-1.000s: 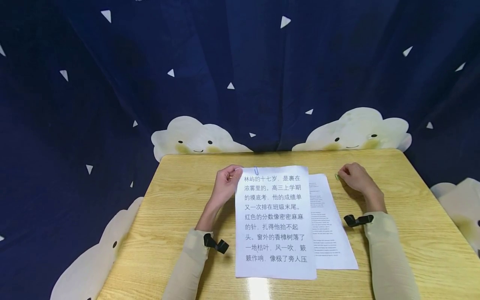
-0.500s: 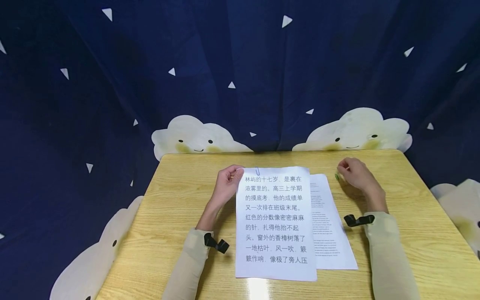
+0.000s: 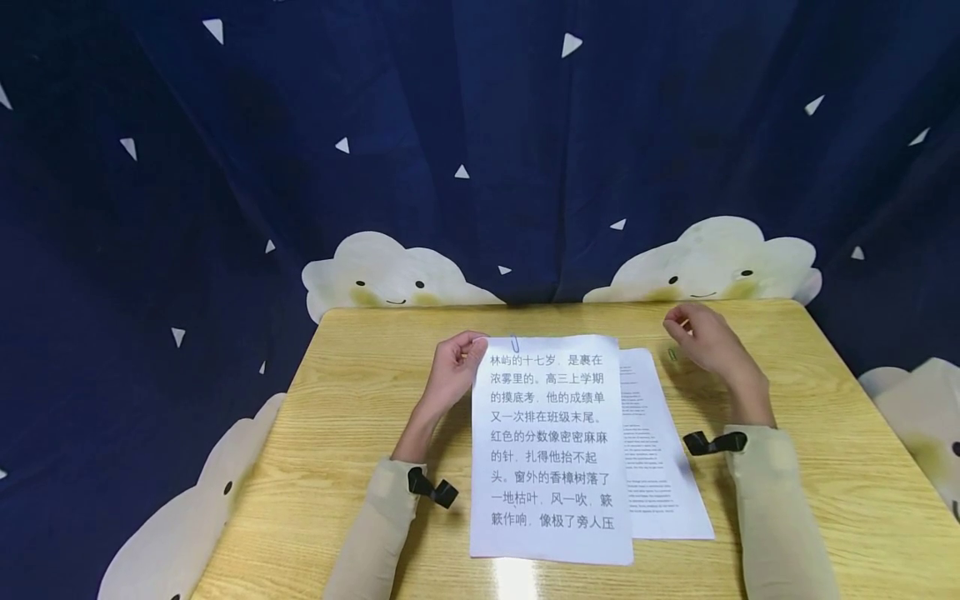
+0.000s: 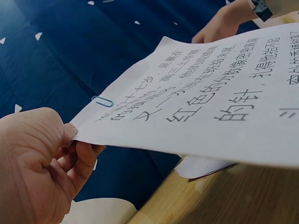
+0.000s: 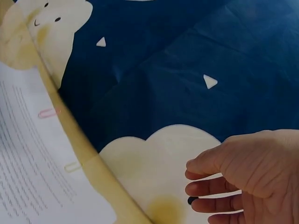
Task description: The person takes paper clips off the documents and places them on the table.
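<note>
My left hand (image 3: 455,367) pinches the top left corner of a printed sheet (image 3: 551,450) with large Chinese characters, thumb on its face. A blue paper clip (image 4: 103,101) is on that sheet's top edge beside the fingers. In the left wrist view the sheet slopes above the table. My right hand (image 3: 705,343) hovers at the right, its fingers loosely bent and holding nothing. Just below its fingertips is a small green paper clip (image 3: 672,354). The right wrist view has a yellowish clip (image 5: 73,166) and a pink clip (image 5: 49,113) at a page's edge.
Partly under the held sheet lies a page of small print (image 3: 663,467) on the wooden table (image 3: 360,367). A dark blue curtain (image 3: 525,150) with white triangles and smiling clouds hangs behind the table's far edge. Black straps circle both sleeves.
My right hand has lifted upward and slightly left, away from the green clip, with its fingers loosening. The clip keeps its place. My left hand still holds the sheet in nearly the same position.
</note>
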The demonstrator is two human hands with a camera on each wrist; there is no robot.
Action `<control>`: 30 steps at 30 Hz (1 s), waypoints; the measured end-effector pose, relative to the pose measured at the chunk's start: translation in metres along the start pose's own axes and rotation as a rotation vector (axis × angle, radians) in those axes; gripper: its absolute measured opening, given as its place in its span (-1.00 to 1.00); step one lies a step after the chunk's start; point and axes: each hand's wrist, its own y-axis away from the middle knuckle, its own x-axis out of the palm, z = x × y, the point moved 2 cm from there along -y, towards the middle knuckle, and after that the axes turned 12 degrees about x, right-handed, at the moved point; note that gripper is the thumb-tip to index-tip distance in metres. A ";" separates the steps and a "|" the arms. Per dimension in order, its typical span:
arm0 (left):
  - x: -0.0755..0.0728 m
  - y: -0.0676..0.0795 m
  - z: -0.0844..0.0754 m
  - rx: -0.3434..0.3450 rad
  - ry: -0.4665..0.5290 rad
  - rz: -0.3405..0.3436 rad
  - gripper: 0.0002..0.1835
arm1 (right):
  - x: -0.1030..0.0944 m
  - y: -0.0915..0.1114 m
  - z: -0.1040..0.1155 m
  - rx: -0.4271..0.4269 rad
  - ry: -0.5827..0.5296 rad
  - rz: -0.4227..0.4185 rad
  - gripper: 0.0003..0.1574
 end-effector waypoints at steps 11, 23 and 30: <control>0.000 0.001 0.001 0.014 -0.009 0.008 -0.72 | -0.008 0.011 0.031 -0.022 0.012 -0.060 -0.70; 0.003 0.001 0.000 -0.007 -0.001 0.002 -0.74 | -0.009 0.018 0.056 -0.096 -0.008 -0.108 -0.74; 0.004 0.001 -0.002 -0.015 -0.007 0.008 -0.73 | -0.005 0.021 0.070 -0.190 -0.051 -0.137 -0.79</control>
